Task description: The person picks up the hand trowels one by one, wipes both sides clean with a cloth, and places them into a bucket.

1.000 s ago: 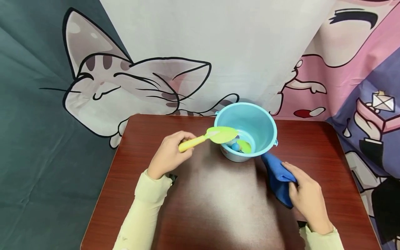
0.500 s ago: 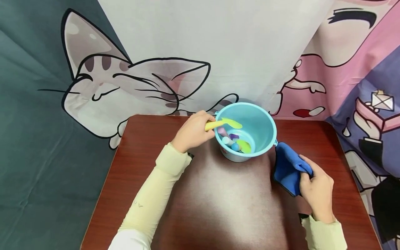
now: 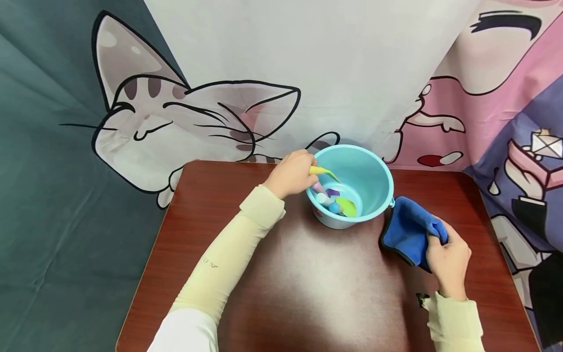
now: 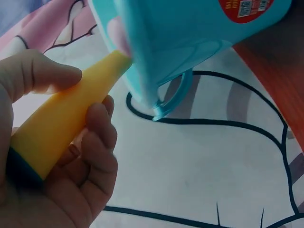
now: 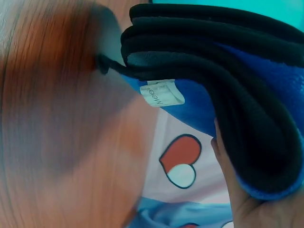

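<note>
My left hand (image 3: 292, 174) grips a toy shovel by its yellow handle (image 4: 71, 111) at the left rim of a light blue bucket (image 3: 367, 171). The shovel's green blade (image 3: 326, 173) tilts down inside the bucket. In the bucket lie a green blade-like piece (image 3: 347, 207), a blue ball-shaped end (image 3: 335, 208), a white piece (image 3: 323, 199) and a purple piece (image 3: 333, 192). To the bucket's right, my right hand (image 3: 450, 261) pinches a folded blue cloth (image 3: 406, 230). The cloth's black edging and a white label (image 5: 162, 92) show in the right wrist view.
The bucket stands near the back edge of a reddish-brown table (image 3: 325, 283). Behind hangs a curtain (image 3: 246, 44) printed with a cartoon cat. A dark object (image 3: 547, 293) is at the far right, beyond the table.
My left hand has carried the shovel rightward and away from me, and its blade now dips into the bucket. My right hand has drawn the cloth rightward from the bucket.
</note>
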Tool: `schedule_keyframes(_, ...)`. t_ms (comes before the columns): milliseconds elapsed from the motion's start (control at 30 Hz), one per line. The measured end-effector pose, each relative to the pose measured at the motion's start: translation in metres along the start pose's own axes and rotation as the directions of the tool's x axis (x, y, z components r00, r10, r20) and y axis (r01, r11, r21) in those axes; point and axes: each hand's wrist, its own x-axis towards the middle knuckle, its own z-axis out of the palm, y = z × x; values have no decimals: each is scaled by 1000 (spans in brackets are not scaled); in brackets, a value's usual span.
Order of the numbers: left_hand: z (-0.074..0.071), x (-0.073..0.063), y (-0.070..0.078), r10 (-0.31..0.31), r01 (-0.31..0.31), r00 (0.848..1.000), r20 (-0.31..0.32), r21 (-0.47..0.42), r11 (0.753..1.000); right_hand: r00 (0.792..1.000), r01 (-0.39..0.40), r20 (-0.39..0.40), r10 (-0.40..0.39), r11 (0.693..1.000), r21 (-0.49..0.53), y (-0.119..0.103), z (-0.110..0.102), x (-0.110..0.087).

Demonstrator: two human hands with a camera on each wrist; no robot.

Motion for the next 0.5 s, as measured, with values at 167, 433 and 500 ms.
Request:
schedule_keyframes(167,12,6,-1,-30,30,1000,-4,58,998,954,-287,141,265,943,171,9,5,9)
schedule_keyframes(433,24,12,-2,-44,45,998,-55,25,999,798,-470,543,260,833,291,41,16,22)
schedule_keyframes(500,25,13,-2,-50,51,997,-66,26,998,787,-425,572,231,875,232,47,20,26)
